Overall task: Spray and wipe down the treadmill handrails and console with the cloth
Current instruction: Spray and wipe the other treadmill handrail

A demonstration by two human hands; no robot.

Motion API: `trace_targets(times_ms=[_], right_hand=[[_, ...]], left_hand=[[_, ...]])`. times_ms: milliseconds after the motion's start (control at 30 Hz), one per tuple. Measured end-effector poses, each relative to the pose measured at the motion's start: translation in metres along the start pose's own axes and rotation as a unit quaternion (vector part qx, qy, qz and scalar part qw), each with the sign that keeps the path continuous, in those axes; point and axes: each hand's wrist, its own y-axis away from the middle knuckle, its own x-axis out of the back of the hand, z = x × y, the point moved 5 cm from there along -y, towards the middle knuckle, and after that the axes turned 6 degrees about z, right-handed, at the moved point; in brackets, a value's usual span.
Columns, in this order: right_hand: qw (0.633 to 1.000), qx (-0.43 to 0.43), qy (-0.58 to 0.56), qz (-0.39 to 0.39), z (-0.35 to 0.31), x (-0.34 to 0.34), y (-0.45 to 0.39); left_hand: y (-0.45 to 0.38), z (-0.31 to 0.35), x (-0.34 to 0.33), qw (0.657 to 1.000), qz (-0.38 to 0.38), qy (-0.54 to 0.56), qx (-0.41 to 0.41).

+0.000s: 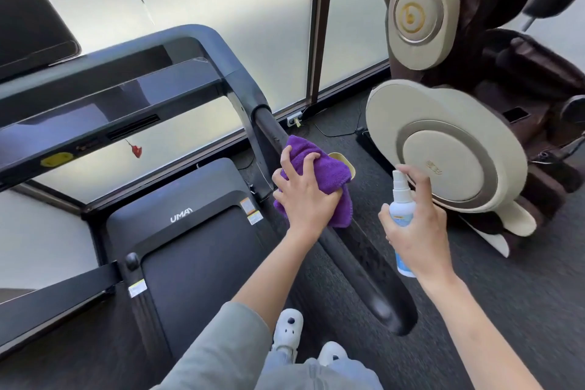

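Our left hand (304,196) presses the purple cloth (319,168) around the right handrail (354,250), fingers curled over it, while our right hand (414,225) grips the spray bottle (401,199) just beside. We judge it best to keep the cloth wrapped and slide along the rail's full length toward us, the massage chair (449,142) beyond our right hand staying out of the spray

We read "UMAY" in pale letters on the treadmill's (177,231) black motor cover. A gold "b" sits on the massage chair's (421,19) round cream panel. Small stickers and the spray bottle's (401,212) label are too blurred for us to read.
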Motion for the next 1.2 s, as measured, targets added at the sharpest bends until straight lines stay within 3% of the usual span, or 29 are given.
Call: trace_targets(times_ms=[233,500,867,1200], right_hand=[[0.999,0.028,-0.017,-0.002,-0.006,-0.013,-0.011],[0.999,0.045,0.001,-0.019,-0.009,-0.031,-0.028],[0.997,0.072,-0.023,-0.015,-0.009,-0.024,-0.025],[0.995,0.076,-0.035,-0.053,-0.018,-0.049,-0.052]], left_hand=[[-0.029,-0.008,-0.004,0.986,0.070,0.117,0.100],[-0.101,-0.017,0.005,0.988,0.007,0.064,0.141],[-0.009,-0.010,-0.013,0.954,0.017,0.228,0.192],[-0.110,-0.023,0.003,0.973,0.030,0.131,0.190]])
